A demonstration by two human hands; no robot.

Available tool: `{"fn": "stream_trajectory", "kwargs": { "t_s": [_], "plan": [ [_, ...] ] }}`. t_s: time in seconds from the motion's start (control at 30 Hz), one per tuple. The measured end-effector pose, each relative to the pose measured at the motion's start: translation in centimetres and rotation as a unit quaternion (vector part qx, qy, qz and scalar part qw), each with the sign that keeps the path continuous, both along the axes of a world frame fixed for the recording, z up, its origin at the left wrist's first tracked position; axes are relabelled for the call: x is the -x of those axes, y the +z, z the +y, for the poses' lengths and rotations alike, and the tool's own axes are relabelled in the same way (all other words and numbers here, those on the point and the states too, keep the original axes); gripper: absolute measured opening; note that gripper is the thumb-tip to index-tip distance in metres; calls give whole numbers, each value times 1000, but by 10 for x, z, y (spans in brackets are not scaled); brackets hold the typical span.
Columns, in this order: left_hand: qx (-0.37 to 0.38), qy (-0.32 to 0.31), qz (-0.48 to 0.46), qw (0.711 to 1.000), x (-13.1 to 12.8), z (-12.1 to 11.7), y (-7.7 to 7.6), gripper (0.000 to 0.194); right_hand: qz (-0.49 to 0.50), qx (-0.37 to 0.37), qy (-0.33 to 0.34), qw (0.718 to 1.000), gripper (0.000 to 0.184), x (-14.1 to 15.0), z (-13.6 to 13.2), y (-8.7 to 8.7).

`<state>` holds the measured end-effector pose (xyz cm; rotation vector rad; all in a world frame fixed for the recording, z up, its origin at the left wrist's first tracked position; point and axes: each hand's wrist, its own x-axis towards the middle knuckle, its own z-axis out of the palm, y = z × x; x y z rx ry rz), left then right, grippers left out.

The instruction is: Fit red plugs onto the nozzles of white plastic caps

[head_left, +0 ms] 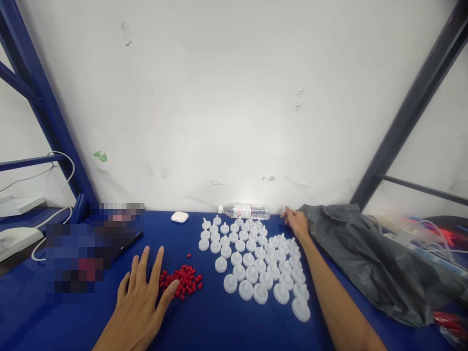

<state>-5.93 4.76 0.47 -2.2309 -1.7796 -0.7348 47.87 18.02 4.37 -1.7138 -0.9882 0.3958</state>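
Observation:
My left hand is spread open, palm down, over the blue table. Its thumb reaches over a pile of small red caps, and one red cap lies apart behind the pile. Many white translucent plastic nozzle caps with round bases and thin spouts stand in loose rows right of the pile. My right hand is at the far side, beyond the back right corner of these rows, fingers loosely bent and pointing left. Nothing shows in it. My right forearm runs along the right side of the rows.
A clear plastic bottle lies against the wall behind the rows. A white earphone case is left of it. A dark grey plastic bag spreads at the right. Blurred-out items and a dark flat object are at the left.

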Motion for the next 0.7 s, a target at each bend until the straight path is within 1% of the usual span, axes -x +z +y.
{"fn": "stream_trajectory", "kwargs": {
  "t_s": [0.17, 0.27, 0.3, 0.37, 0.47, 0.57, 0.6, 0.7],
  "plan": [
    [30, 5, -38, 999, -1, 2, 7, 77, -7, 7, -23, 1000, 36, 1, -2, 0],
    [41, 2, -46, 998, 0, 4, 16, 77, -15, 6, -55, 998, 37, 0, -5, 1],
    [38, -2, -37, 999, 1, 4, 21, 78, -18, 4, -70, 997, 38, 0, -5, 2],
    [15, 12, -23, 1000, 0, 5, 30, 78, -22, 0, -104, 994, 38, -2, -7, 3],
    [8, 9, -13, 1000, -3, 3, 41, 74, -29, -3, -152, 988, 39, -4, -9, 4],
    [-8, 8, -21, 1000, -9, 2, 47, 71, -40, 2, -179, 983, 41, -3, -10, 5],
    [-15, 3, -24, 1000, -11, 2, 47, 69, -44, 6, -186, 982, 39, -3, -10, 5],
    [-36, -24, -31, 999, -16, 1, 50, 62, -55, 18, -198, 978, 35, 1, -11, 6]
  ]
}}
